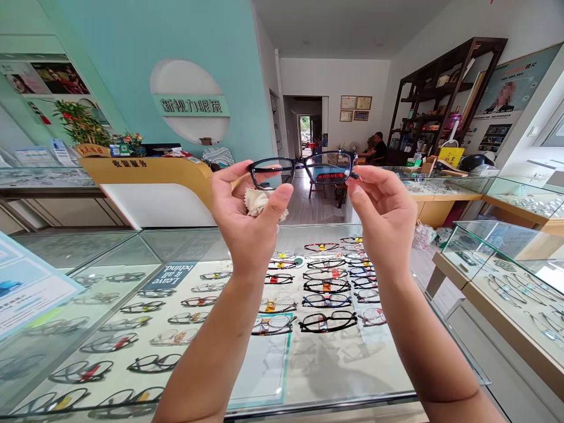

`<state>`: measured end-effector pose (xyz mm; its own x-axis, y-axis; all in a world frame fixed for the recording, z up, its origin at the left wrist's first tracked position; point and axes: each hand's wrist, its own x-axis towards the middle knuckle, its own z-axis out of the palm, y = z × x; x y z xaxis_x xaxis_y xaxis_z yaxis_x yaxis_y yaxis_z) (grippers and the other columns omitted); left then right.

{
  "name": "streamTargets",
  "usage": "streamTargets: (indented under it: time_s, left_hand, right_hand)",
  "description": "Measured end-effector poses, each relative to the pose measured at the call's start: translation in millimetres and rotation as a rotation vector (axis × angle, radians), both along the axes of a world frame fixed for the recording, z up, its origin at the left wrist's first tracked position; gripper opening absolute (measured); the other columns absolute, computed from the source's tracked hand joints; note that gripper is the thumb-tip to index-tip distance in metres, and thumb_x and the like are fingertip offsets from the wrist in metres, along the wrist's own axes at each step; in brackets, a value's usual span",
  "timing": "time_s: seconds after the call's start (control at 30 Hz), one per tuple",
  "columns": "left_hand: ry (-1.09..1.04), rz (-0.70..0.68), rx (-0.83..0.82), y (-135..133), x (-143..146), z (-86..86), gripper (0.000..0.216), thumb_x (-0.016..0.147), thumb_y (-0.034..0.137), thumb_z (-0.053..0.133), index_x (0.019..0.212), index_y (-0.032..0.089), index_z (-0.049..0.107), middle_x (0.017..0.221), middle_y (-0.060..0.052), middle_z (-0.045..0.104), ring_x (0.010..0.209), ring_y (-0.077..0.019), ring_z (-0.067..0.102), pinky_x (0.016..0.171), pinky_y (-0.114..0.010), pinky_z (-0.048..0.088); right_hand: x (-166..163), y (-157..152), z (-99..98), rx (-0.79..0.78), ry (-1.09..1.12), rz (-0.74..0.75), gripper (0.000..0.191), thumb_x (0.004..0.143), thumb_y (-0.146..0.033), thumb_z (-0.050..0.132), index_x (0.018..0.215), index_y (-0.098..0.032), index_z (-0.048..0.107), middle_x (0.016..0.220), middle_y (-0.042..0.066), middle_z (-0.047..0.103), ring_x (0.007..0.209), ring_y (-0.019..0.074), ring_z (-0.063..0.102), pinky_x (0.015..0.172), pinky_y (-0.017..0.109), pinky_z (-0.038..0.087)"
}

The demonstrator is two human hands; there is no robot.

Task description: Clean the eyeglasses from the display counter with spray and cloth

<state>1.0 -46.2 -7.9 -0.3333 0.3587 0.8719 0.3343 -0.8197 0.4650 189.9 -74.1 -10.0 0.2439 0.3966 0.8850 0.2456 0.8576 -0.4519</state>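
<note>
A pair of dark-framed eyeglasses (pixel 301 163) is held up in front of me, above the glass display case (pixel 343 367). My left hand (pixel 249 214) grips the frame's left side and also has a crumpled pale cloth (pixel 257 201) tucked against its palm. At the other end, my right hand (pixel 382 205) pinches the frame near the hinge and temple. Red lettering shows on the right lens. Inside the case below lie rows of eyeglasses (pixel 327 321), many with small coloured tags.
A white and gold counter (pixel 154 191) stands at the back left. Another glass case (pixel 506 264) is on the right. A leaflet (pixel 30 288) leans in at the left edge. Farther back, a person in dark clothes (pixel 379 148) sits near a dark wooden shelf (pixel 434 97).
</note>
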Motion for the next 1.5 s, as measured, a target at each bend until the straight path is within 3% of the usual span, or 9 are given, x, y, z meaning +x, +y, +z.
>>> streamTargets:
  time_s: [0.17, 0.3, 0.6, 0.73, 0.83, 0.93, 1.1, 1.23, 1.5]
  left_hand:
    - [-0.076, -0.23, 0.146, 4.7, 2.8, -3.2, 0.054, 0.086, 0.058, 0.094, 0.124, 0.034, 0.063, 0.119, -0.007, 0.082, 0.109, -0.0247, 0.08, 0.058, -0.032, 0.058]
    - [-0.075, -0.295, 0.184, 7.5, 6.1, -4.8, 0.054, 0.084, 0.052, 0.098, 0.122, 0.032, 0.066, 0.116, -0.007, 0.082, 0.106, -0.0244, 0.081, 0.065, -0.031, 0.062]
    - [0.069, -0.238, 0.172, 4.2, 23.7, -20.0, 0.081, 0.076, 0.072, 0.096, 0.132, 0.025, 0.062, 0.125, -0.012, 0.076, 0.112, -0.0293, 0.081, 0.086, -0.038, 0.068]
    - [0.075, -0.225, 0.198, 6.2, 29.0, -23.2, 0.081, 0.078, 0.075, 0.093, 0.133, 0.025, 0.06, 0.125, -0.012, 0.073, 0.111, -0.0299, 0.082, 0.086, -0.039, 0.068]
    - [0.042, -0.204, 0.22, 7.8, 23.1, -19.0, 0.079, 0.079, 0.072, 0.093, 0.134, 0.027, 0.059, 0.124, -0.011, 0.074, 0.115, -0.0313, 0.081, 0.088, -0.041, 0.069]
    - [-0.001, -0.153, 0.224, 7.1, 13.2, -10.8, 0.075, 0.082, 0.071, 0.093, 0.134, 0.03, 0.059, 0.122, -0.01, 0.076, 0.117, -0.0322, 0.081, 0.091, -0.045, 0.07]
    - [-0.035, -0.055, 0.28, 2.8, 7.0, -2.2, 0.066, 0.082, 0.062, 0.097, 0.127, 0.029, 0.062, 0.117, -0.006, 0.077, 0.107, -0.0281, 0.082, 0.085, -0.041, 0.069]
    - [-0.01, -0.059, 0.33, 4.1, 9.1, -5.2, 0.068, 0.079, 0.059, 0.1, 0.127, 0.026, 0.064, 0.107, -0.004, 0.077, 0.094, -0.0249, 0.082, 0.074, -0.037, 0.066]
    - [0.051, -0.054, 0.245, 9.5, 2.4, -10.6, 0.076, 0.076, 0.068, 0.098, 0.129, 0.029, 0.06, 0.114, -0.006, 0.075, 0.103, -0.0293, 0.083, 0.079, -0.038, 0.069]
  right_hand:
    - [-0.5, 1.6, -1.2, -0.055, 0.032, 0.032, 0.018, 0.105, -0.043, 0.073, 0.106, -0.026, 0.078, 0.097, 0.003, 0.082, 0.09, 0.0188, 0.078, 0.086, 0.037, 0.066]
    - [-1.3, 0.6, -1.2, -0.082, 0.019, 0.103, 0.02, 0.104, -0.046, 0.075, 0.101, -0.027, 0.079, 0.096, 0.002, 0.081, 0.089, 0.0188, 0.077, 0.085, 0.037, 0.065]
    - [-21.1, -2.3, -3.4, -0.32, 0.061, 0.415, 0.035, 0.093, -0.057, 0.084, 0.087, -0.024, 0.076, 0.085, 0.002, 0.077, 0.077, 0.0177, 0.072, 0.077, 0.037, 0.066]
    - [-20.9, -1.3, -0.5, -0.388, 0.017, 0.53, 0.042, 0.088, -0.061, 0.088, 0.077, -0.024, 0.071, 0.078, -0.001, 0.07, 0.074, 0.0149, 0.066, 0.073, 0.033, 0.062]
    - [-14.1, 4.0, 1.7, -0.51, -0.055, 0.61, 0.037, 0.089, -0.06, 0.086, 0.085, -0.024, 0.077, 0.083, 0.0, 0.074, 0.075, 0.014, 0.069, 0.073, 0.032, 0.06]
    - [-4.0, 11.2, 2.1, -0.582, -0.023, 0.53, 0.033, 0.093, -0.057, 0.08, 0.089, -0.024, 0.078, 0.085, 0.001, 0.077, 0.073, 0.014, 0.07, 0.069, 0.03, 0.057]
    - [11.6, 14.1, 3.7, -0.355, 0.231, 0.257, 0.027, 0.1, -0.055, 0.071, 0.1, -0.028, 0.076, 0.106, 0.004, 0.08, 0.09, 0.0168, 0.076, 0.073, 0.03, 0.059]
    - [16.1, 9.5, 6.0, -0.299, 0.167, 0.222, 0.042, 0.102, -0.068, 0.065, 0.115, -0.031, 0.079, 0.121, 0.006, 0.081, 0.103, 0.0219, 0.08, 0.078, 0.035, 0.063]
    - [19.1, 14.5, 3.1, -0.264, 0.106, 0.122, 0.052, 0.102, -0.077, 0.06, 0.111, -0.029, 0.08, 0.112, 0.005, 0.082, 0.103, 0.0205, 0.077, 0.081, 0.033, 0.063]
